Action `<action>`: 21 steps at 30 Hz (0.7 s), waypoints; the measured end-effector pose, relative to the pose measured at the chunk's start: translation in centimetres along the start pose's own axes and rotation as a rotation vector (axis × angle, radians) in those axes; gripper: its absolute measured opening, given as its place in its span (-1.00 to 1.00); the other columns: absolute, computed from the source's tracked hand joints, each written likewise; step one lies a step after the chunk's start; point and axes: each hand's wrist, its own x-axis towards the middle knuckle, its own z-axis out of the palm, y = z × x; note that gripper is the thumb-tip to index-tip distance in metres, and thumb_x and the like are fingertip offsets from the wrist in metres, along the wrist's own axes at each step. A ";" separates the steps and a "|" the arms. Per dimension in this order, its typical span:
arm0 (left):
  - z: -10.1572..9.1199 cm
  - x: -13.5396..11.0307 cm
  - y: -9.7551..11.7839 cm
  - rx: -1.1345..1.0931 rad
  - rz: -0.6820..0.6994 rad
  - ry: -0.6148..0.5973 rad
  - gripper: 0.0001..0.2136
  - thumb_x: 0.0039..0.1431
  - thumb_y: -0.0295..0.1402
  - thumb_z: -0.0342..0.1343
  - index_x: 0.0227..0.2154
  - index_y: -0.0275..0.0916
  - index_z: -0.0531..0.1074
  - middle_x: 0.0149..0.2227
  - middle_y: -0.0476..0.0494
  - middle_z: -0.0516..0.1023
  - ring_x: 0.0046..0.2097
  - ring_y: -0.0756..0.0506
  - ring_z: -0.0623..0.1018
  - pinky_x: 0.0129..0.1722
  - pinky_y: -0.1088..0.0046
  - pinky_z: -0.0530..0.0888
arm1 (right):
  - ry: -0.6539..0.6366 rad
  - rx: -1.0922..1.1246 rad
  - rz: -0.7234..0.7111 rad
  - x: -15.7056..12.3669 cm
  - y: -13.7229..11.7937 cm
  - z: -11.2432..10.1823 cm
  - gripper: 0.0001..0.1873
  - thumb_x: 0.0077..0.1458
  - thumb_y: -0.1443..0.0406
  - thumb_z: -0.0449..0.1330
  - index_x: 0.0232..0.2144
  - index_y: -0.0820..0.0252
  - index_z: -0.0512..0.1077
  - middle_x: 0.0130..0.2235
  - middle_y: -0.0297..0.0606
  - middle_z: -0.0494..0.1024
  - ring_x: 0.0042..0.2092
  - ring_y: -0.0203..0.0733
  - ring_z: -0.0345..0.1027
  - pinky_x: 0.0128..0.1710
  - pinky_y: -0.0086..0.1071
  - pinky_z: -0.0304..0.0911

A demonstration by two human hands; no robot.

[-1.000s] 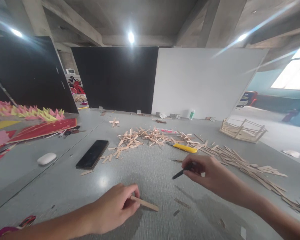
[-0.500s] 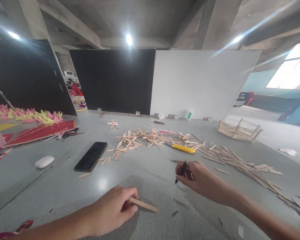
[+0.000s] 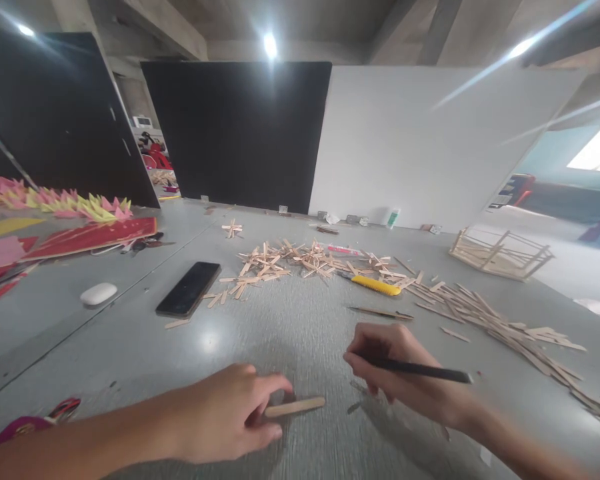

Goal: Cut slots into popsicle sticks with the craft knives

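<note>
My left hand rests low on the table, its thumb and index finger spread around the near end of a flat wooden craft stick. The stick appears to lie on the tabletop between them. To the right, my right hand is closed around a slim black pen, whose blunt end points right; the fingers hide its other end. Beyond this hand lie a thin, dark, pointed tool and a yellow utility knife.
Loose craft sticks are heaped mid-table, with long strips on the right. A phone and a white case lie left. Far right stands a small stick-built frame. Black and white panels rise behind.
The left fingers have spread apart and the craft stick has swung to point slightly upward right. My right hand has moved lower, and the pen has turned to lie nearly level. The view has shifted.
</note>
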 end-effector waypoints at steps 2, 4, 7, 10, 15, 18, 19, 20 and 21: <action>0.2 0.0 -0.2 0.014 0.004 0.007 -0.66 0.29 -0.21 0.14 0.10 -0.04 0.49 -0.37 -0.06 0.57 -0.32 -0.14 0.51 -0.36 0.40 0.29 | -0.052 0.088 0.014 -0.5 -0.7 0.9 -0.75 0.31 0.11 0.19 -0.36 0.12 0.40 -0.49 -0.38 0.49 -0.51 -0.31 0.38 -0.59 -0.49 0.27; 0.3 0.2 -0.4 0.032 0.017 0.023 -0.68 0.30 -0.21 0.14 0.09 -0.04 0.50 -0.40 -0.04 0.54 -0.35 -0.12 0.50 -0.38 0.41 0.28 | -0.088 0.161 0.029 -0.7 -1.0 1.8 -0.72 0.27 0.07 0.25 -0.36 0.13 0.41 -0.48 -0.38 0.49 -0.50 -0.33 0.38 -0.58 -0.50 0.27; 0.2 0.8 -0.4 0.070 0.051 0.045 -0.70 0.28 -0.23 0.17 0.05 -0.08 0.51 -0.43 -0.01 0.53 -0.39 -0.09 0.48 -0.39 0.43 0.27 | -0.113 0.259 0.075 -0.6 -1.2 3.3 -0.64 0.23 0.03 0.27 -0.42 0.14 0.37 -0.52 -0.40 0.46 -0.55 -0.36 0.35 -0.62 -0.52 0.24; 0.0 1.3 -0.3 0.073 0.082 0.030 -0.71 0.24 -0.25 0.20 0.00 -0.16 0.52 -0.46 0.02 0.52 -0.42 -0.07 0.47 -0.42 0.45 0.27 | -0.178 0.330 0.115 0.0 -1.4 4.7 -0.68 0.23 0.07 0.26 -0.42 0.15 0.35 -0.55 -0.41 0.45 -0.56 -0.34 0.36 -0.64 -0.52 0.25; 0.0 1.5 -0.4 0.091 0.090 0.058 -0.86 0.23 -0.25 0.21 -0.24 -0.20 0.49 -0.44 0.00 0.52 -0.41 -0.06 0.46 -0.42 0.46 0.26 | -0.229 0.322 0.076 1.6 -1.9 6.9 -0.62 0.25 0.12 0.23 -0.53 0.15 0.27 -0.59 -0.39 0.44 -0.64 -0.37 0.33 -0.72 -0.56 0.10; 0.3 1.6 -0.7 0.093 0.107 0.076 -0.90 0.21 -0.28 0.22 -0.32 -0.19 0.47 -0.45 0.01 0.51 -0.40 -0.05 0.45 -0.38 0.46 0.28 | -0.212 0.290 0.025 2.2 -1.7 7.9 -0.58 0.28 0.18 0.17 -0.59 0.14 0.21 -0.64 -0.43 0.37 -0.68 -0.41 0.27 -0.72 -0.56 0.04; 0.3 1.6 -0.8 0.089 0.113 0.078 -0.91 0.21 -0.30 0.22 -0.32 -0.18 0.47 -0.46 0.02 0.51 -0.40 -0.04 0.45 -0.37 0.46 0.28 | -0.211 0.283 0.014 2.3 -1.5 8.2 -0.57 0.29 0.19 0.16 -0.60 0.13 0.20 -0.64 -0.43 0.37 -0.68 -0.41 0.26 -0.72 -0.55 0.04; 0.4 1.7 -0.9 0.083 0.118 0.078 -0.92 0.21 -0.31 0.22 -0.31 -0.18 0.47 -0.47 0.03 0.50 -0.41 -0.03 0.44 -0.37 0.46 0.29 | -0.210 0.279 0.006 2.4 -1.4 8.4 -0.57 0.29 0.20 0.15 -0.60 0.13 0.19 -0.64 -0.44 0.36 -0.68 -0.40 0.26 -0.73 -0.55 0.05; 0.5 1.7 -1.0 0.075 0.122 0.078 -0.93 0.21 -0.32 0.22 -0.31 -0.18 0.47 -0.48 0.05 0.49 -0.41 -0.02 0.44 -0.37 0.47 0.29 | -0.210 0.277 -0.001 2.4 -1.2 8.5 -0.57 0.30 0.20 0.15 -0.60 0.12 0.18 -0.64 -0.44 0.37 -0.68 -0.40 0.27 -0.73 -0.55 0.06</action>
